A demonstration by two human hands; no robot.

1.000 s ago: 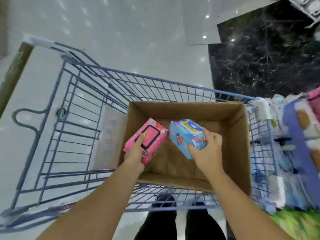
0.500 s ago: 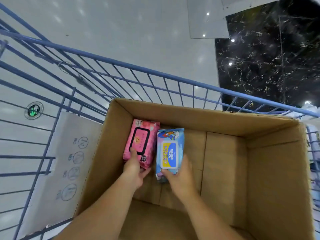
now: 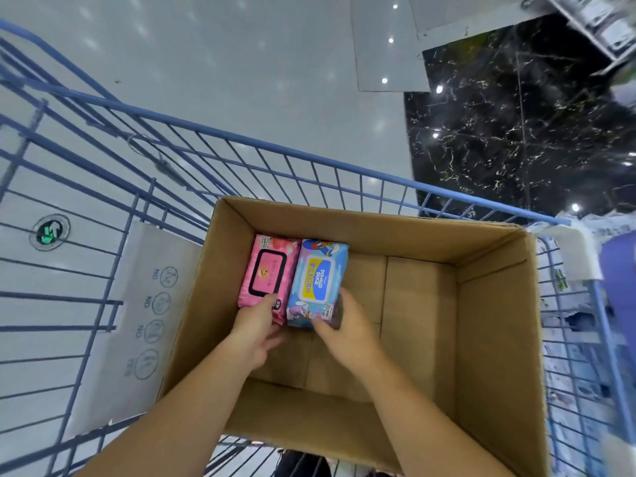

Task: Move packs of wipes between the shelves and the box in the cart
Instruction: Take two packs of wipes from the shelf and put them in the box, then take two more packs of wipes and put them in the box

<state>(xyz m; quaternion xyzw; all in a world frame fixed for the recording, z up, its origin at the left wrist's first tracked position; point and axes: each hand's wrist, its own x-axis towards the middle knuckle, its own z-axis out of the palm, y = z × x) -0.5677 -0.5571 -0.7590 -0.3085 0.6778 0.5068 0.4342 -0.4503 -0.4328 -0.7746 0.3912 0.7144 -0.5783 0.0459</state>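
Note:
A pink pack of wipes [image 3: 267, 274] and a blue pack of wipes [image 3: 317, 281] lie flat, side by side and touching, on the floor of the open cardboard box [image 3: 495, 339], against its far left corner. The box stands in the blue wire cart [image 3: 241, 136]. My left hand [image 3: 256, 328] holds the near end of the pink pack, thumb on top. My right hand [image 3: 348, 329] grips the near end of the blue pack with its fingers. The rest of the box floor is bare cardboard.
A white card with round symbols [image 3: 148, 325] lies in the cart left of the box. Shelved packs of wipes [image 3: 581, 304] show through the cart's right wire wall. A shelf corner [image 3: 600, 27] is at top right. Grey and black marble floor lies beyond the cart.
Both packs have gone from held over the box to lying flat on its floor at the far left. My hands followed them down and have drawn back slightly toward the near ends.

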